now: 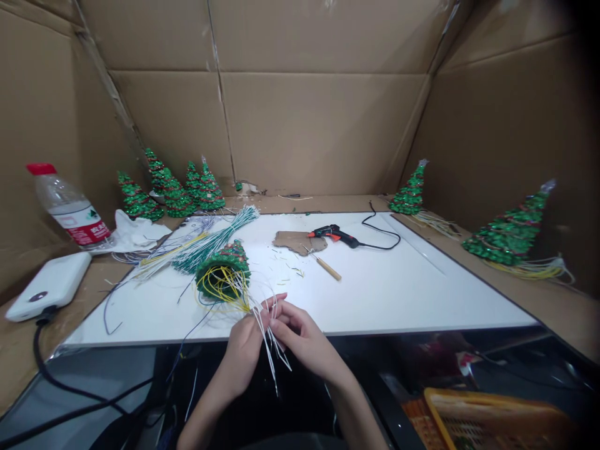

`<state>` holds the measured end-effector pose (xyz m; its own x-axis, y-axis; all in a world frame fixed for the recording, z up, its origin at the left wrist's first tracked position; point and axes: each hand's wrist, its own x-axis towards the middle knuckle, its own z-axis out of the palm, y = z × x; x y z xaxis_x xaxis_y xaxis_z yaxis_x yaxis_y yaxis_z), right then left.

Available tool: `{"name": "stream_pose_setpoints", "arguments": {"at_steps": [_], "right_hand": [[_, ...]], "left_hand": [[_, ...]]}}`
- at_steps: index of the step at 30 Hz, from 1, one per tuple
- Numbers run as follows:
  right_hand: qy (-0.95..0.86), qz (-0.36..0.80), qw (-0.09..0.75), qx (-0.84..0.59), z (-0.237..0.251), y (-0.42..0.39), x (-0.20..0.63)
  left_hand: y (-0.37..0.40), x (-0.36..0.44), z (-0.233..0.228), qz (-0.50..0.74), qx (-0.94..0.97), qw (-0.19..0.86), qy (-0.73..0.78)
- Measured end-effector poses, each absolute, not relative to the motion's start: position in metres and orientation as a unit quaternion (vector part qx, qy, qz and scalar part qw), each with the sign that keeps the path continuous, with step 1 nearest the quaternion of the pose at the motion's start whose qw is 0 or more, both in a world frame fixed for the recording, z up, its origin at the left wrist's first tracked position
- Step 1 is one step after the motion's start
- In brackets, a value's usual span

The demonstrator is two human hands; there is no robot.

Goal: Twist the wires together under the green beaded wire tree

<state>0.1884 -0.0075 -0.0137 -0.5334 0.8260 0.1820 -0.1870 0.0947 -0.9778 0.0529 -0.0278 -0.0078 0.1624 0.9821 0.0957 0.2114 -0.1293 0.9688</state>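
Near the front edge of the white board, my left hand (247,340) and my right hand (296,331) meet with fingers closed on a bunch of white wires (268,340). The wires' loose ends hang down past my fingers. Beyond my hands a small green Christmas tree (234,259) lies on its side, its hollow base facing me. Yellow wires (218,284) loop out of that base toward the white ones. Just behind the tree rests a bundle of green and white wires (210,244). Exactly which strands each hand pinches is hard to make out.
A glue gun (335,234) lies on a cardboard scrap (295,240), with a wooden-handled tool (328,269) in front. More trees (173,190) stand back left, others (510,228) at right. A bottle (70,209) and white power bank (49,286) sit left; a yellow basket (492,400) is lower right.
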Motion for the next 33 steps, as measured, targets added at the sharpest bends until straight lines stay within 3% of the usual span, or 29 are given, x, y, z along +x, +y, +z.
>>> {"name": "stream_pose_setpoints", "arguments": {"at_steps": [33], "right_hand": [[-0.655,0.581,0.386,-0.291,-0.012,-0.0091,0.1901]], "left_hand": [[-0.0281,0.0515,-0.0033,0.417,0.622,0.446,0.489]]}}
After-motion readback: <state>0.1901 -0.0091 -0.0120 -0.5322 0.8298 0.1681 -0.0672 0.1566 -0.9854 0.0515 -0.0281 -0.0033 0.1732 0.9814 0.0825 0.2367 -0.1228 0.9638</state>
